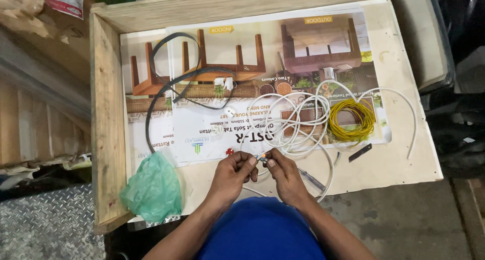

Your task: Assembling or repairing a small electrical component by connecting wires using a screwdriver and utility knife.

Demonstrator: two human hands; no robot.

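Note:
My left hand and my right hand meet over the near edge of a worktop, fingertips pinching the bared end of a white cable between them. The cable runs up into a loose white coil lying on a printed furniture poster. A coil of yellow wire lies just right of the white coil. A screwdriver lies under my right hand.
A black cable loops at the left of the poster beside small white plugs. A green plastic bag sits at the near left corner. A raised wooden rim bounds the left and far sides. A small black blade lies at the right.

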